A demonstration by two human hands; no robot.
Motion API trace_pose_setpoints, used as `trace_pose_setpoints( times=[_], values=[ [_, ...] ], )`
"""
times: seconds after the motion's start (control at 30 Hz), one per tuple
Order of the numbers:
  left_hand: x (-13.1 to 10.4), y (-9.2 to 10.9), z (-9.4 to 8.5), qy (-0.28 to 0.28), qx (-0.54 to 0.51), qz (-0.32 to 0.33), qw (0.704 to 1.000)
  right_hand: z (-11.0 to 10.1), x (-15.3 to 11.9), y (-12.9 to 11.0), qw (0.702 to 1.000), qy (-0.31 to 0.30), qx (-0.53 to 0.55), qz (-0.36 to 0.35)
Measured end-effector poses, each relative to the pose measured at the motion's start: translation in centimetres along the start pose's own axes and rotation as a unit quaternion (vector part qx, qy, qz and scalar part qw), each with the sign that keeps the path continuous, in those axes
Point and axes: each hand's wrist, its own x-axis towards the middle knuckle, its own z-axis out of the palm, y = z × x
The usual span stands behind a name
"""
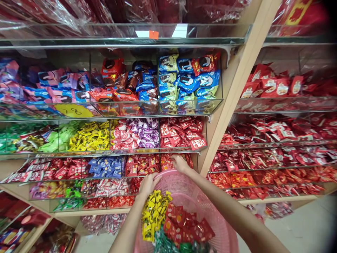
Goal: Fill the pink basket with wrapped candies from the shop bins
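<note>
My left hand (147, 185) is closed over the rim of a pink plastic basket (226, 228). In the basket lie yellow wrapped candies (156, 212), red candy packets (185, 225) and dark green wrapped candies (165, 243). Past the basket's far rim, my right hand (181, 164) reaches into a shelf compartment of red candy packets (165, 162). Its fingers look bent and bunched together, and their tips are partly hidden. Whether a packet is between them I cannot make out.
Tiers of clear-fronted compartments hold blue biscuit packs (188, 82), yellow candies (92, 135), purple sweets (149, 131) and blue packets (106, 167). A yellow price tag (74, 110) hangs on the upper tier. A slanted wooden upright (237, 77) divides off more red packets (279, 126) at the right.
</note>
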Motion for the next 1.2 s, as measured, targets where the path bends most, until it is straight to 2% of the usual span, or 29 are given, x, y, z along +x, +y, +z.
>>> trace_pose_setpoints(
  times=[0.2,0.33,0.47,0.7,1.0,1.1,1.2],
  values=[
    [0.1,-0.1,0.0,0.002,-0.002,0.003,1.0,2.6,2.3,1.2,0.999,-0.002,0.038,0.022],
    [0.2,0.0,-0.1,-0.004,-0.003,-0.011,1.0,3.2,2.7,1.7,0.998,0.005,0.065,0.022],
    [0.1,0.2,-0.2,-0.017,0.0,-0.029,0.999,2.8,2.4,2.0,0.996,0.005,0.092,0.003],
    [0.1,0.1,-0.2,-0.01,-0.003,-0.01,1.0,1.9,1.1,2.6,0.993,-0.03,0.106,-0.031],
    [0.2,-0.1,0.1,-0.008,0.011,-0.009,1.0,1.7,0.4,2.4,0.999,0.007,0.046,0.013],
    [0.2,-0.1,0.0,-0.015,0.015,-0.018,1.0,1.5,0.4,2.3,0.999,0.019,0.047,0.002],
    [0.2,-0.1,0.1,-0.007,0.012,-0.005,1.0,1.0,0.1,2.1,0.997,0.032,0.061,-0.038]
  ],
)
